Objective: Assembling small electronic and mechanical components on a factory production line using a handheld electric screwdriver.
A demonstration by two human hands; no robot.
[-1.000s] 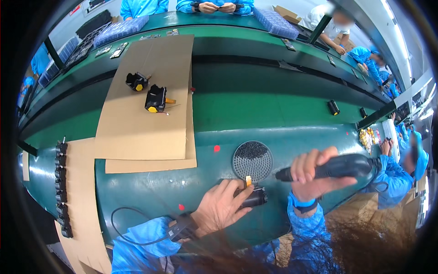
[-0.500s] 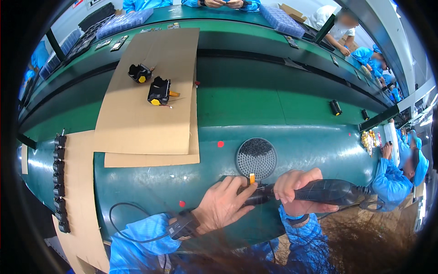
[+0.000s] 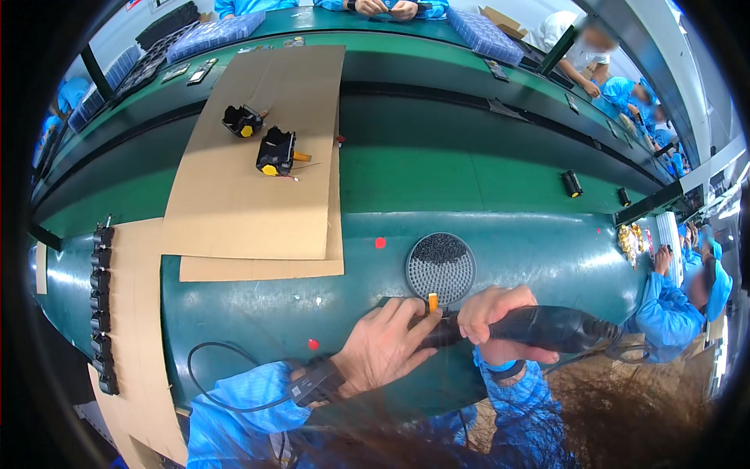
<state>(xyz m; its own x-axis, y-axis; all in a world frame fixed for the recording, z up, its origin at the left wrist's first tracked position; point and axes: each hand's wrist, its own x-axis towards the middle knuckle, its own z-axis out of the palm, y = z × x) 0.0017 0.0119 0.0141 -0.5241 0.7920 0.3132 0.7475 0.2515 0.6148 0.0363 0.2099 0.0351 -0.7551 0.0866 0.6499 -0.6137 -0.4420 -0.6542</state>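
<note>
My left hand (image 3: 381,348) is closed round a small black part, mostly hidden under the fingers, with an orange ribbon cable (image 3: 433,302) standing up from it. My right hand (image 3: 494,313) grips a black electric screwdriver (image 3: 556,328) lying nearly level, its nose pointing left to the part. The tip's contact is hidden behind my left fingers. Just beyond the hands sits a round screw tray (image 3: 441,291), dimpled in its near part and covered with tiny dark screws at the far side.
Two black housings, one nearer (image 3: 276,152) and one farther (image 3: 242,121), lie on a cardboard sheet (image 3: 258,211). A row of black parts (image 3: 101,305) lines the left cardboard. Two black cylinders, one larger (image 3: 573,184), stand right. Co-workers sit across and at right (image 3: 676,289).
My right hand and the screwdriver have shifted slightly left, toward the part. My left hand stays in about the same place, and the whole view has moved a little.
</note>
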